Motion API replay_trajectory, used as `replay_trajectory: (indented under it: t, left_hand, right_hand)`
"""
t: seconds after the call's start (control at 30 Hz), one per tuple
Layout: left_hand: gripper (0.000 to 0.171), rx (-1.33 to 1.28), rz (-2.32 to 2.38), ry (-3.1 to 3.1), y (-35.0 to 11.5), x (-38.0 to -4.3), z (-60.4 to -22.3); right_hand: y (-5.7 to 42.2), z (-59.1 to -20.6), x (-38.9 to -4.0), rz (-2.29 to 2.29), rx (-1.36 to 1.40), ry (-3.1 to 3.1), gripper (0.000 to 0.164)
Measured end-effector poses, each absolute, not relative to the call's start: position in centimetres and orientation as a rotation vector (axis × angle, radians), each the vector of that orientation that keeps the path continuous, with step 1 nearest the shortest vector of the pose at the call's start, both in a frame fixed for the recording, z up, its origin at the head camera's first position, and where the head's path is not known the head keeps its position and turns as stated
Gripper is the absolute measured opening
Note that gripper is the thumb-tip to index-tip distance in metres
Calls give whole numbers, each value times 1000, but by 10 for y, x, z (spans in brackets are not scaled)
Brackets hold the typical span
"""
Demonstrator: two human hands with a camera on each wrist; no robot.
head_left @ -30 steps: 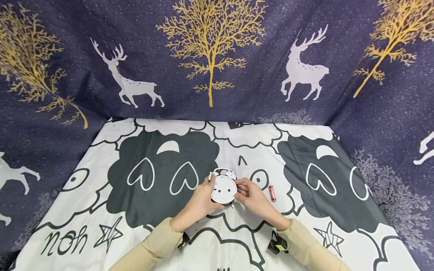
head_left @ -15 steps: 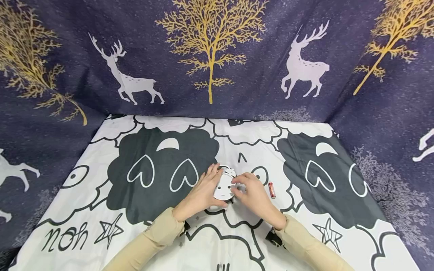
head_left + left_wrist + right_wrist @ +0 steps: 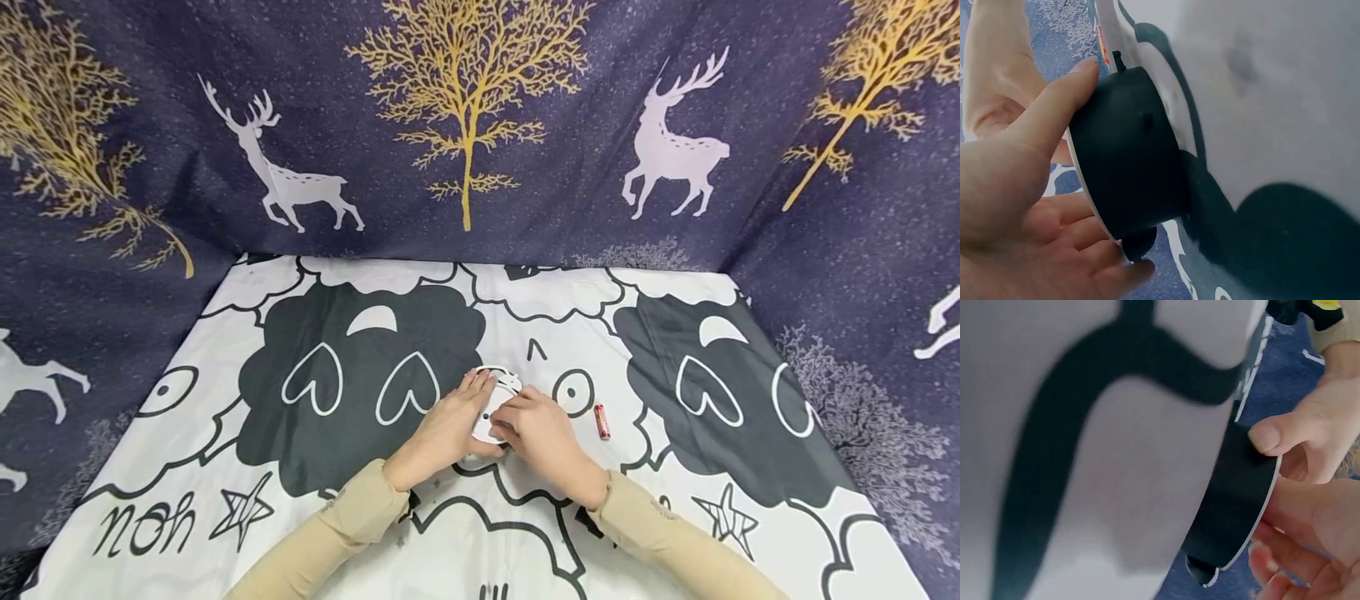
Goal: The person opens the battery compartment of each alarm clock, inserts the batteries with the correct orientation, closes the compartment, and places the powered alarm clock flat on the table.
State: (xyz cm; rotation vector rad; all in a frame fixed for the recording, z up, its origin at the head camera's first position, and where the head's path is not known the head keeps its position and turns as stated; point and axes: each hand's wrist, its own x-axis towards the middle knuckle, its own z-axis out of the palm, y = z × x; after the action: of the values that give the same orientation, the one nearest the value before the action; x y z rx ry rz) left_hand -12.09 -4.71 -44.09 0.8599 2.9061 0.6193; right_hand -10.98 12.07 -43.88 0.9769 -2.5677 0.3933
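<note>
A twin-bell alarm clock lies face down on the cloth, its white back up and its bells pointing away. Its black side fills the middle of the left wrist view. My left hand grips the clock from the left, thumb on the near side and fingers along the bell end. Over the back bends my right hand, thumb and fingers pinching at its right part; whatever lies under the fingertips is hidden. In the right wrist view, the right hand's bent fingers are at the clock's pale rim.
A red battery lies on the cloth to the right of the clock. The table wears a black-and-white cartoon cloth. Dark blue curtains with deer and trees stand behind and at both sides.
The clock has tilted from facing me to lying lower and turned slightly clockwise. My left fingers have shifted up its side. My right hand has moved left from the clock's edge onto its back.
</note>
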Motion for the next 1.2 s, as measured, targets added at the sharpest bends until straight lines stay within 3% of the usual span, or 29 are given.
replay_trajectory:
  t: [0.33, 1.0, 1.2]
  left_hand:
    - [101, 886, 717, 2940, -45, -121, -447]
    - [100, 821, 869, 2809, -47, -121, -448]
    - [99, 830, 879, 2827, -47, -120, -448]
  right_hand:
    - [122, -439, -110, -29, 1263, -2330, 12]
    - [126, -438, -123, -98, 1325, -2258, 6]
    - [126, -443, -126, -109, 1317, -2180, 14]
